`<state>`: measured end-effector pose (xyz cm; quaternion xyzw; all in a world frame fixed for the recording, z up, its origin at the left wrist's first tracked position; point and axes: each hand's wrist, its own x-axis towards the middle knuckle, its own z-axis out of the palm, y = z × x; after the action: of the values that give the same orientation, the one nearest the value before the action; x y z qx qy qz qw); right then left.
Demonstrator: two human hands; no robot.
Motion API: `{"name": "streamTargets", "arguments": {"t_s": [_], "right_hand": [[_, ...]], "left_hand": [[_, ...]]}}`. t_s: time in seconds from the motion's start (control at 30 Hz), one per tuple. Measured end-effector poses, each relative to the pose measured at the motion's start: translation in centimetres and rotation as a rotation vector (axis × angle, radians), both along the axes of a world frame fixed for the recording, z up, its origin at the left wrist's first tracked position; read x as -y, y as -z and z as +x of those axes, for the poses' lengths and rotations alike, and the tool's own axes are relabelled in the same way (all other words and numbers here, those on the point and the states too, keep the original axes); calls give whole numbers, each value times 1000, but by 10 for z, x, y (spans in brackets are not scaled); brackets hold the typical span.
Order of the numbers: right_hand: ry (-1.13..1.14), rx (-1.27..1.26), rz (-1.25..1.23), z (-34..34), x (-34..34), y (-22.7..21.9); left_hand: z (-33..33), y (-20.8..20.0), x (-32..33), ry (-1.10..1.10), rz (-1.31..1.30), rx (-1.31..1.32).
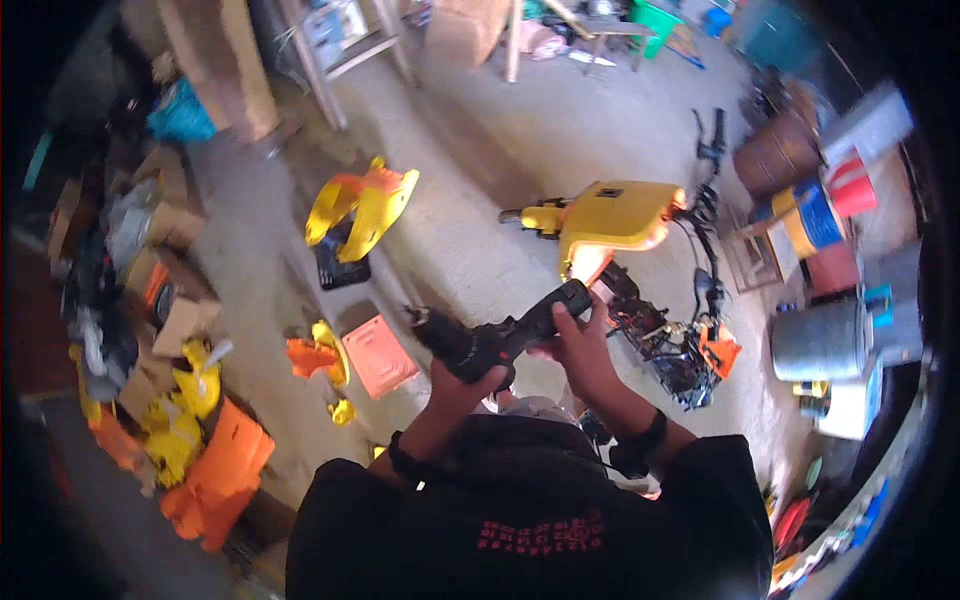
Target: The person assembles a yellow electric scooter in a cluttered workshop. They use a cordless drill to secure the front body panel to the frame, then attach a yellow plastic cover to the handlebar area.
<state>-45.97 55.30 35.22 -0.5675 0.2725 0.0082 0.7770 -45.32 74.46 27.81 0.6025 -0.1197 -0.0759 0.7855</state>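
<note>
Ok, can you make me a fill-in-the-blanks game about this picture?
1. Both hands hold a black ____.
2. The left hand grips the drill from below; the right hand holds its ____ end.
3. The big cover on the floor beyond the drill is ____.
4. The flat square panel left of the drill is ____.

Answers: drill; rear; yellow; orange

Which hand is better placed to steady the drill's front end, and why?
Left. The left hand already grips the drill beneath its front barrel, near the chuck. The right hand wraps the rear end, farther from the tip.
</note>
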Motion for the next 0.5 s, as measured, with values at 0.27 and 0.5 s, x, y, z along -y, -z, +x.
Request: {"name": "streamTargets", "arguments": {"t_s": [0.27,0.5], "right_hand": [[131,289,-307,-135,107,-103],[760,843,-234,-305,232,-158]], "left_hand": [[-13,-75,61,419,-832,-163],[-55,-109,152,600,-852,-194]]}}
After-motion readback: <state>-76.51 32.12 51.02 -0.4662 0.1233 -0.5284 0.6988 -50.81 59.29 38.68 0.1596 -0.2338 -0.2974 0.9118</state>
